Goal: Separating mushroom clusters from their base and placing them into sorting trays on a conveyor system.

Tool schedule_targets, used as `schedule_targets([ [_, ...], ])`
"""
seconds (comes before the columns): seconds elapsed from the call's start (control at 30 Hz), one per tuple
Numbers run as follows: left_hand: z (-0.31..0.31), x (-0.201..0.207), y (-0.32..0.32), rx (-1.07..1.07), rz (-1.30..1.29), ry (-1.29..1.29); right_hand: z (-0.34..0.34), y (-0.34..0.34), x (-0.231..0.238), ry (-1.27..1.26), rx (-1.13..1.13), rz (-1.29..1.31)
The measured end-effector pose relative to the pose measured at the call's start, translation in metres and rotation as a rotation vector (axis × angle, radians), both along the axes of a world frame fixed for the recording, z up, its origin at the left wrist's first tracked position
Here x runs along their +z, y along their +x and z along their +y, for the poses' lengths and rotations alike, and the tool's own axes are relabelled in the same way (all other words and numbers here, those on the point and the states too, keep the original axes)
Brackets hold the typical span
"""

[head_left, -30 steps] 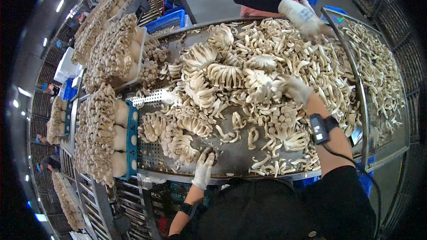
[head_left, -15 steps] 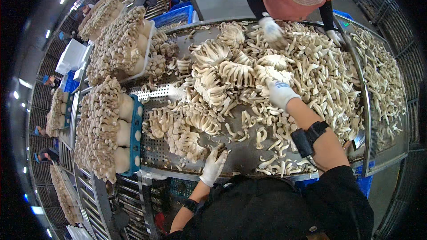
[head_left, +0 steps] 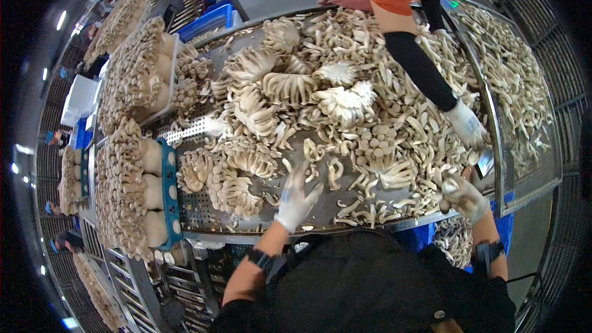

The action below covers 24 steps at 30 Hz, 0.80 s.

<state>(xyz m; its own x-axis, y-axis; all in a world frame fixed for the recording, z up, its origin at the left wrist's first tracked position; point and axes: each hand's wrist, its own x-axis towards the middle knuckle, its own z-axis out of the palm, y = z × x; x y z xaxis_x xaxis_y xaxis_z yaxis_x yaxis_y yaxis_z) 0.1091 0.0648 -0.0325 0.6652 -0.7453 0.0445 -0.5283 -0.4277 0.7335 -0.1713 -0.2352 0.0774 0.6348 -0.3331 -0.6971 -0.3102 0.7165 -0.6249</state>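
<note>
My left hand (head_left: pixel 297 200), in a white glove, hovers over the front of the metal table with its fingers spread and nothing in it. A curved loose mushroom (head_left: pixel 335 174) lies just right of its fingertips. At the table's front right edge, my right hand (head_left: pixel 467 198), also gloved, is curled around a few loose mushrooms (head_left: pixel 445 205); motion smears its fingers somewhat. Between the hands, a mushroom cluster (head_left: pixel 394 172) rests among the loose stems. Large split clusters (head_left: pixel 288 89) fill the middle of the table, and smaller clusters (head_left: pixel 237 194) lie at left.
A co-worker's gloved hand (head_left: pixel 467 124) reaches across the pile near a metal divider bar (head_left: pixel 493 129). Left of the table stand mushroom blocks in a teal crate (head_left: pixel 171 194). Below the front edge, a blue bin (head_left: pixel 504 234) stands beside mushrooms (head_left: pixel 453 240).
My right hand has left the central clusters for the front right edge. My left hand has moved right and opened out. The co-worker now leans over, reaching toward the right front.
</note>
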Motion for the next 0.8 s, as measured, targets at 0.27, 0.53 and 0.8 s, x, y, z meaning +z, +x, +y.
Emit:
schedule_targets([
  [0.27,-0.153,0.045,0.086,-0.470,-0.663,0.254,-0.033,-0.267,-0.135,0.043,0.105,0.267],
  [0.53,-0.165,0.024,0.108,-0.471,-0.581,0.308,-0.017,-0.324,-0.208,-0.787,0.042,0.895],
  [0.8,-0.215,0.100,0.079,-0.462,0.344,0.357,0.054,-0.350,-0.231,-0.737,-0.022,0.838],
])
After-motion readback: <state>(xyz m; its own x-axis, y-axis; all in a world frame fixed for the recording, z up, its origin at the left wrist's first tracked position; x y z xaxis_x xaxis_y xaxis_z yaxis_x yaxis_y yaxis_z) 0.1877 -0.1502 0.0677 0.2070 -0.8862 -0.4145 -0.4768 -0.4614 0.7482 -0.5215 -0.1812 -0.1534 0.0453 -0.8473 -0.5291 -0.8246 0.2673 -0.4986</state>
